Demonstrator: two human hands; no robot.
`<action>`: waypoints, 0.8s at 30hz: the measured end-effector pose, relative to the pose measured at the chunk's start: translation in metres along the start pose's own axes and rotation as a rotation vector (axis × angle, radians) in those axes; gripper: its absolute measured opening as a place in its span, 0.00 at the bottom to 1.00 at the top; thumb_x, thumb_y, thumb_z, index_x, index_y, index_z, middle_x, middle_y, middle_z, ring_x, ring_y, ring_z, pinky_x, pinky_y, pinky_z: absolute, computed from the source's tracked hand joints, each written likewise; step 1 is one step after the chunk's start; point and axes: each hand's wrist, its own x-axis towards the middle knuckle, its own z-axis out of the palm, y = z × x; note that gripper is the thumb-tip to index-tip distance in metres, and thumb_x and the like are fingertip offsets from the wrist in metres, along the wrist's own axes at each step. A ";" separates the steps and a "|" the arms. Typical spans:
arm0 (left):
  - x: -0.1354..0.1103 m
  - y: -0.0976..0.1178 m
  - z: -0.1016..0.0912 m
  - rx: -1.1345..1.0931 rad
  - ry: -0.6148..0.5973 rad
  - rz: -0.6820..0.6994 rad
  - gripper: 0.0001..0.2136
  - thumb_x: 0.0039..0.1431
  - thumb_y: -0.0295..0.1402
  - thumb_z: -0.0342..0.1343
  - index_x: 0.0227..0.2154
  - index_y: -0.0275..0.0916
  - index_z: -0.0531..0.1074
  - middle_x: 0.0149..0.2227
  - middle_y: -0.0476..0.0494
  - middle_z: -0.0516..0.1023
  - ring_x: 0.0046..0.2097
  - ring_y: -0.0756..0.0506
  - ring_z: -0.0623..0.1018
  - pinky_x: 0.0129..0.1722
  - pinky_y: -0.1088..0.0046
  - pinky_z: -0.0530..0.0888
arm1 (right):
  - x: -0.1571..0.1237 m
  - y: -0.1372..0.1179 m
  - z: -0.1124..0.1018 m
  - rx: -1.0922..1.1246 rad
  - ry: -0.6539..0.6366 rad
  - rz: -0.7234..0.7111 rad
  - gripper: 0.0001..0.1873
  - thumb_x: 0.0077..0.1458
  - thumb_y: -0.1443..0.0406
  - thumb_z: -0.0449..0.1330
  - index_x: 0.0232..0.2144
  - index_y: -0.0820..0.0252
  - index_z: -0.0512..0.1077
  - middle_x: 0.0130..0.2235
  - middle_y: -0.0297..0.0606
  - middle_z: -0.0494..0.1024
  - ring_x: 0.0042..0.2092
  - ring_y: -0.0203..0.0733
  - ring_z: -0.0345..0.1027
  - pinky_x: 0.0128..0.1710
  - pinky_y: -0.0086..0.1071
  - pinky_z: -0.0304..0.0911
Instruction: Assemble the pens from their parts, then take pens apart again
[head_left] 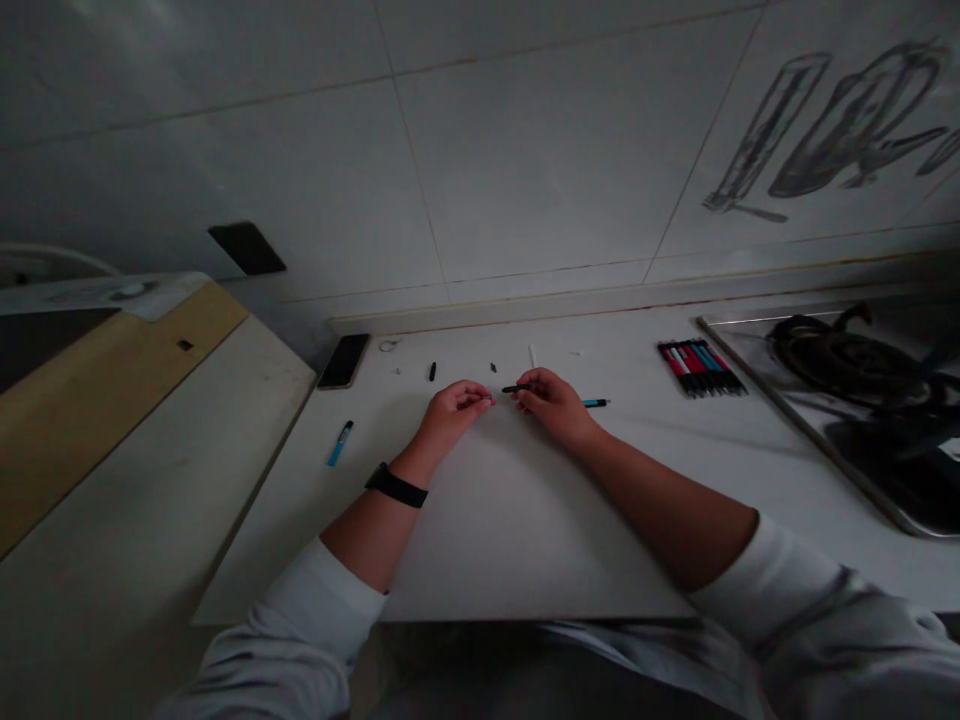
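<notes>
My left hand rests on the white counter with its fingers pinched on a small pen part that I cannot make out. My right hand is curled round a black pen barrel whose tip points left toward the left hand. A blue-tipped pen lies just right of my right hand. Small loose parts lie beyond the hands: a black cap, a tiny dark piece and a white tube.
A row of several red, white and blue pens lies at the right. A blue pen piece lies at the left, a dark phone by the wall. A gas hob fills the right edge. A wooden-topped unit stands left.
</notes>
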 end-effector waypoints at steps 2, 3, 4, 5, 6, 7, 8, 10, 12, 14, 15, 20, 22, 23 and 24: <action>-0.001 0.000 0.003 0.017 0.001 0.004 0.11 0.53 0.36 0.67 0.37 0.37 0.76 0.37 0.43 0.82 0.41 0.46 0.81 0.46 0.67 0.75 | -0.001 0.000 0.001 0.020 -0.019 0.003 0.15 0.53 0.56 0.64 0.40 0.54 0.67 0.36 0.37 0.80 0.35 0.40 0.74 0.38 0.35 0.69; -0.001 0.000 0.004 0.025 0.009 0.011 0.11 0.53 0.36 0.68 0.37 0.37 0.77 0.36 0.44 0.82 0.40 0.46 0.80 0.45 0.67 0.75 | -0.001 0.000 0.001 0.020 -0.027 0.001 0.15 0.53 0.56 0.64 0.40 0.54 0.67 0.36 0.36 0.80 0.36 0.40 0.74 0.39 0.36 0.69; -0.002 0.000 0.005 0.031 0.021 0.020 0.11 0.52 0.36 0.68 0.37 0.37 0.77 0.36 0.44 0.82 0.39 0.47 0.80 0.44 0.68 0.75 | -0.002 0.000 0.001 0.012 -0.033 -0.002 0.15 0.53 0.56 0.64 0.40 0.54 0.68 0.36 0.36 0.80 0.36 0.40 0.74 0.39 0.36 0.69; -0.002 0.000 0.005 0.034 0.033 0.028 0.11 0.52 0.36 0.68 0.37 0.37 0.77 0.35 0.44 0.81 0.39 0.47 0.79 0.44 0.69 0.75 | -0.002 -0.001 0.001 -0.002 -0.034 -0.009 0.15 0.53 0.56 0.64 0.40 0.54 0.68 0.35 0.35 0.79 0.35 0.40 0.73 0.39 0.35 0.68; -0.002 0.000 0.005 0.034 0.042 0.035 0.11 0.52 0.36 0.68 0.37 0.37 0.78 0.36 0.44 0.81 0.38 0.47 0.79 0.43 0.69 0.75 | -0.002 -0.001 0.001 -0.018 -0.035 -0.017 0.15 0.53 0.55 0.64 0.39 0.54 0.69 0.34 0.35 0.78 0.35 0.39 0.73 0.38 0.35 0.68; -0.002 0.000 0.005 0.031 0.047 0.041 0.11 0.52 0.37 0.68 0.37 0.37 0.78 0.36 0.44 0.81 0.38 0.47 0.79 0.43 0.69 0.75 | -0.003 -0.001 0.002 -0.035 -0.037 -0.025 0.15 0.53 0.55 0.64 0.39 0.54 0.70 0.33 0.34 0.77 0.34 0.39 0.72 0.38 0.35 0.67; -0.001 0.000 0.005 0.028 0.049 0.046 0.11 0.53 0.37 0.68 0.37 0.37 0.78 0.36 0.44 0.81 0.38 0.47 0.79 0.43 0.69 0.74 | -0.003 0.000 0.002 -0.051 -0.041 -0.030 0.15 0.53 0.55 0.64 0.40 0.54 0.70 0.32 0.33 0.77 0.34 0.39 0.71 0.37 0.34 0.67; -0.001 -0.001 0.005 0.024 0.042 0.053 0.11 0.53 0.37 0.68 0.36 0.37 0.78 0.36 0.44 0.81 0.38 0.47 0.79 0.43 0.69 0.74 | -0.004 0.000 0.002 -0.071 -0.051 -0.039 0.15 0.53 0.55 0.64 0.39 0.55 0.71 0.32 0.32 0.76 0.33 0.38 0.70 0.36 0.34 0.66; -0.001 -0.002 0.005 0.022 0.031 0.057 0.11 0.52 0.36 0.68 0.36 0.37 0.78 0.36 0.44 0.81 0.38 0.47 0.79 0.43 0.69 0.74 | -0.005 0.001 0.003 -0.076 -0.061 -0.046 0.14 0.53 0.55 0.64 0.40 0.55 0.72 0.32 0.32 0.75 0.33 0.38 0.69 0.36 0.33 0.66; -0.002 -0.003 0.006 0.021 0.026 0.055 0.11 0.52 0.36 0.68 0.36 0.37 0.78 0.36 0.44 0.81 0.38 0.47 0.79 0.43 0.69 0.74 | -0.005 0.002 0.003 -0.073 -0.064 -0.048 0.14 0.53 0.56 0.64 0.40 0.55 0.72 0.32 0.33 0.76 0.33 0.38 0.70 0.36 0.33 0.66; -0.002 -0.003 0.006 0.017 0.023 0.054 0.11 0.52 0.36 0.68 0.36 0.38 0.78 0.36 0.44 0.81 0.39 0.47 0.79 0.44 0.68 0.74 | -0.005 0.003 0.003 -0.072 -0.062 -0.047 0.14 0.53 0.56 0.64 0.40 0.55 0.72 0.33 0.33 0.76 0.34 0.38 0.70 0.37 0.33 0.66; -0.004 -0.001 0.006 0.017 0.011 0.046 0.12 0.51 0.37 0.68 0.36 0.38 0.78 0.37 0.43 0.81 0.39 0.46 0.79 0.45 0.67 0.75 | -0.006 0.001 0.003 -0.105 -0.034 -0.059 0.14 0.54 0.57 0.64 0.41 0.56 0.73 0.34 0.35 0.78 0.35 0.39 0.72 0.38 0.34 0.67; -0.004 0.000 0.006 0.017 0.005 0.041 0.12 0.51 0.37 0.68 0.36 0.38 0.78 0.36 0.43 0.81 0.39 0.46 0.79 0.45 0.66 0.75 | -0.007 0.000 0.002 -0.147 -0.021 -0.077 0.14 0.55 0.56 0.64 0.42 0.56 0.74 0.34 0.36 0.79 0.35 0.40 0.72 0.38 0.34 0.67; -0.004 0.000 0.007 0.015 0.001 0.040 0.12 0.51 0.37 0.69 0.36 0.38 0.78 0.36 0.44 0.81 0.39 0.46 0.79 0.45 0.66 0.75 | -0.008 -0.002 0.002 -0.176 -0.014 -0.088 0.14 0.56 0.56 0.63 0.42 0.56 0.74 0.35 0.36 0.79 0.35 0.40 0.72 0.38 0.34 0.66; -0.004 0.001 0.007 0.013 -0.003 0.040 0.12 0.51 0.37 0.68 0.36 0.38 0.78 0.36 0.44 0.82 0.39 0.46 0.79 0.45 0.66 0.75 | -0.009 -0.003 0.002 -0.208 -0.006 -0.100 0.14 0.56 0.56 0.63 0.42 0.56 0.74 0.35 0.36 0.79 0.35 0.40 0.72 0.38 0.34 0.66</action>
